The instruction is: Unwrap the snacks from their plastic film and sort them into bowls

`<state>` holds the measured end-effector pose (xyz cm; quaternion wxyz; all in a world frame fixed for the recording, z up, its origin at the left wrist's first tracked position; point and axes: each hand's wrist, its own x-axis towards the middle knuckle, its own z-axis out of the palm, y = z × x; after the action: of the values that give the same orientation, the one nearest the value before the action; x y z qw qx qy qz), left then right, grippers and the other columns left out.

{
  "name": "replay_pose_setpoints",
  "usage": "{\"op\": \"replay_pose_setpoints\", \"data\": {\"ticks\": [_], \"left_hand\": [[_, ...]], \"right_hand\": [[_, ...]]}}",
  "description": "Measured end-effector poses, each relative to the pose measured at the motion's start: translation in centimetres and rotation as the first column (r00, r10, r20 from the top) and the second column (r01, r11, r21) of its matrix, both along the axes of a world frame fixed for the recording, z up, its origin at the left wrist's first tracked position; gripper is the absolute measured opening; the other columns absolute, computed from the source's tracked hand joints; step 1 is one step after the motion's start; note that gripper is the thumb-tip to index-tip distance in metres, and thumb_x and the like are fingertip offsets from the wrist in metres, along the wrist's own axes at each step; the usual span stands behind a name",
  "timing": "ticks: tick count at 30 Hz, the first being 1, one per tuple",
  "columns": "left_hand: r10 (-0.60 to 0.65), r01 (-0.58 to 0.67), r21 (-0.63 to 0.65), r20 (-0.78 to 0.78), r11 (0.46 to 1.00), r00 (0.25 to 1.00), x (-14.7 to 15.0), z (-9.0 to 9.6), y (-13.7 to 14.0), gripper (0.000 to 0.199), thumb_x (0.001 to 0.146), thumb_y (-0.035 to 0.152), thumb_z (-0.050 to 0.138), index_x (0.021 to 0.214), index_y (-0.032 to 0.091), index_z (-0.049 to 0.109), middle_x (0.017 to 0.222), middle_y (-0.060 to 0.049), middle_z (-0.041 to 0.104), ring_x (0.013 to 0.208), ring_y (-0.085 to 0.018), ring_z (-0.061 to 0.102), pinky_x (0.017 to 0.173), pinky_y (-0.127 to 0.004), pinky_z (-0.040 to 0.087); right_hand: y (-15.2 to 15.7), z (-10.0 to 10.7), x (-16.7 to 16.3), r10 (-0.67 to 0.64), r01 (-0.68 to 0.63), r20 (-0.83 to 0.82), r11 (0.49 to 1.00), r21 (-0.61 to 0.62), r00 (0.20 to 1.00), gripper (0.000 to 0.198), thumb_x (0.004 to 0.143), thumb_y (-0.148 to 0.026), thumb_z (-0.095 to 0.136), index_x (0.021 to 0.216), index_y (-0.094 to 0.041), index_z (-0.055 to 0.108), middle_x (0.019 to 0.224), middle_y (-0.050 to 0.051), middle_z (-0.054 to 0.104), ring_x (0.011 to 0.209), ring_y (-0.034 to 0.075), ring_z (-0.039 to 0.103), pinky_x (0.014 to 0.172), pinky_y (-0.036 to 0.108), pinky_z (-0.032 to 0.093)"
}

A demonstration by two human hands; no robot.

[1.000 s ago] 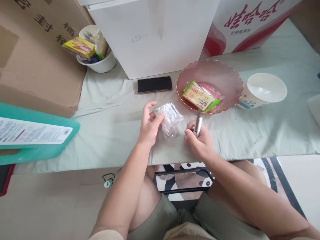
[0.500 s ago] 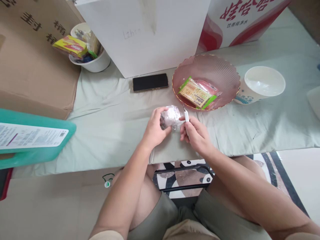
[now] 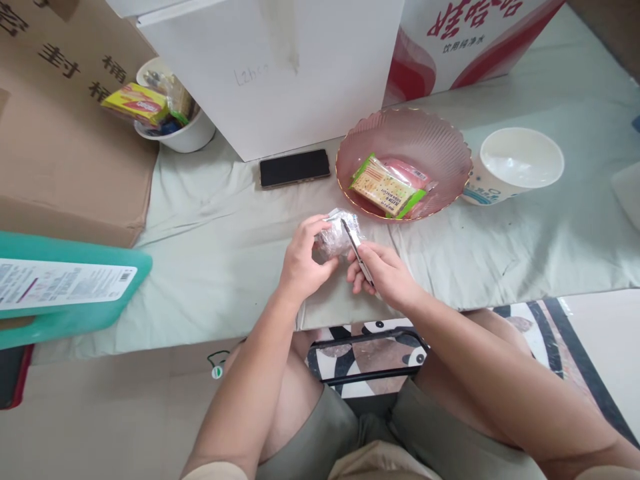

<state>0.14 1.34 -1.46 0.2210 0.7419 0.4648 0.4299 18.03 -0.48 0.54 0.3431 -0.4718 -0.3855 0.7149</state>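
Note:
My left hand [image 3: 303, 259] grips a clear, crinkled plastic-wrapped bundle [image 3: 332, 238] at its left side, fingers and thumb curved round it. What lies inside the wrapping cannot be made out. A slim utility knife [image 3: 361, 259] is held in my right hand [image 3: 386, 272], its blade end pointing up and left over the right part of the bundle. Whether the blade touches the plastic is not clear. Just beyond my hands, a pink ribbed bowl [image 3: 447, 137] with a gold rim holds a green-and-yellow biscuit packet [image 3: 385, 189] and a pink packet [image 3: 404, 172].
A black phone [image 3: 294, 168] lies behind my left hand. White paper cup [image 3: 523, 160] stands right of the bowl. Behind are a white box [image 3: 310, 87] and a red-and-white carton [image 3: 470, 60]. Leftward are a tub of snacks [image 3: 193, 137], a cardboard box [image 3: 65, 153] and a teal container [image 3: 120, 310].
The knife has swung from near upright beside the bundle to a leftward slant, its tip now over the plastic. My left hand keeps its grip; the whole view has shifted slightly.

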Motion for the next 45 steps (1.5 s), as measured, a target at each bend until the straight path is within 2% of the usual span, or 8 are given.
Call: {"op": "replay_pose_setpoints", "data": {"ticks": [9, 16, 21, 27, 31, 35, 38, 45], "left_hand": [[0.158, -0.131, -0.161, 0.171, 0.978, 0.973, -0.2, -0.3, 0.0, 0.058, 0.069, 0.015, 0.071, 0.123, 0.025, 0.053, 0.140, -0.009, 0.054, 0.110, -0.018, 0.065, 0.079, -0.026, 0.059], [0.319, -0.235, -0.240, 0.417, 0.942, 0.851, -0.8, 0.5, 0.8, 0.060, 0.070, 0.028, 0.079, 0.121, 0.028, 0.048, 0.125, -0.005, 0.056, 0.098, -0.016, 0.065, 0.078, -0.026, 0.055], [0.466, -0.385, -0.337, 0.203, 0.859, 0.861, -0.8, 0.5, 0.4, 0.053, 0.073, 0.030, 0.078, 0.117, 0.026, 0.050, 0.110, -0.003, 0.061, 0.086, -0.014, 0.061, 0.081, -0.030, 0.051], [0.401, -0.408, -0.174, -0.076, 0.897, 0.913, -0.9, 0.8, 0.1, 0.033, 0.075, 0.038, 0.075, 0.092, 0.024, 0.051, 0.101, -0.005, 0.060, 0.102, -0.024, 0.058, 0.096, -0.041, 0.047], [0.176, -0.186, -0.061, -0.151, 0.981, 0.973, -1.3, 1.1, 0.1, 0.045, 0.070, 0.034, 0.079, 0.106, 0.024, 0.053, 0.121, -0.010, 0.058, 0.119, -0.029, 0.056, 0.106, -0.046, 0.045], [0.034, -0.074, -0.134, -0.280, 0.988, 0.959, -1.2, 1.1, -0.3, 0.051, 0.071, 0.027, 0.080, 0.116, 0.026, 0.056, 0.138, -0.010, 0.055, 0.129, -0.030, 0.054, 0.108, -0.047, 0.046], [0.111, -0.145, -0.115, -0.262, 0.983, 0.959, -0.9, 1.0, -0.4, 0.030, 0.080, 0.022, 0.072, 0.108, 0.024, 0.061, 0.136, -0.010, 0.060, 0.125, -0.028, 0.060, 0.105, -0.046, 0.050], [0.209, -0.195, 0.085, -0.208, 0.977, 0.956, -0.2, 0.9, 0.4, 0.005, 0.080, 0.020, 0.068, 0.084, 0.024, 0.069, 0.108, -0.005, 0.074, 0.120, -0.028, 0.065, 0.108, -0.049, 0.051]], "right_hand": [[-0.6, 0.2, 0.0, 0.092, -0.093, 0.067, 0.996, 0.011, 0.994, 0.047, 0.084, -0.067, 0.059, 0.083, -0.020, 0.057, 0.063, 0.000, 0.065, 0.043, 0.011, 0.057, 0.037, 0.020, 0.028], [-0.8, 0.2, 1.0, 0.163, -0.268, 0.425, 0.942, 0.200, 0.890, 0.037, 0.097, -0.050, 0.045, 0.081, -0.020, 0.060, 0.073, 0.003, 0.069, 0.054, 0.013, 0.060, 0.054, 0.027, 0.042], [-0.2, -0.3, 3.1, -0.234, -0.359, 0.756, 0.769, 0.529, 0.611, 0.033, 0.098, -0.043, 0.046, 0.094, -0.021, 0.069, 0.088, 0.009, 0.067, 0.080, 0.023, 0.063, 0.064, 0.034, 0.041], [0.1, -1.1, 5.4, -0.366, -0.470, 0.859, 0.724, 0.505, 0.358, 0.034, 0.098, -0.041, 0.047, 0.101, -0.021, 0.075, 0.098, 0.011, 0.065, 0.080, 0.024, 0.061, 0.059, 0.035, 0.037], [0.0, -1.2, 6.3, -0.390, -0.492, 0.882, 0.732, 0.471, 0.266, 0.032, 0.097, -0.038, 0.049, 0.109, -0.022, 0.073, 0.102, 0.012, 0.067, 0.084, 0.026, 0.062, 0.061, 0.036, 0.038], [-0.1, -1.0, 6.3, -0.475, -0.471, 0.865, 0.733, 0.491, 0.162, 0.029, 0.094, -0.032, 0.050, 0.112, -0.021, 0.071, 0.100, 0.013, 0.068, 0.087, 0.029, 0.061, 0.072, 0.040, 0.042], [-0.3, -0.9, 5.8, -0.526, -0.503, 0.834, 0.682, 0.530, 0.167, 0.027, 0.095, -0.032, 0.051, 0.111, -0.021, 0.070, 0.102, 0.013, 0.069, 0.094, 0.031, 0.060, 0.079, 0.042, 0.042], [-0.2, -1.2, 4.0, -0.481, -0.556, 0.806, 0.587, 0.588, 0.344, 0.025, 0.099, -0.028, 0.046, 0.104, -0.023, 0.070, 0.103, 0.011, 0.070, 0.095, 0.029, 0.059, 0.081, 0.042, 0.043]]}}
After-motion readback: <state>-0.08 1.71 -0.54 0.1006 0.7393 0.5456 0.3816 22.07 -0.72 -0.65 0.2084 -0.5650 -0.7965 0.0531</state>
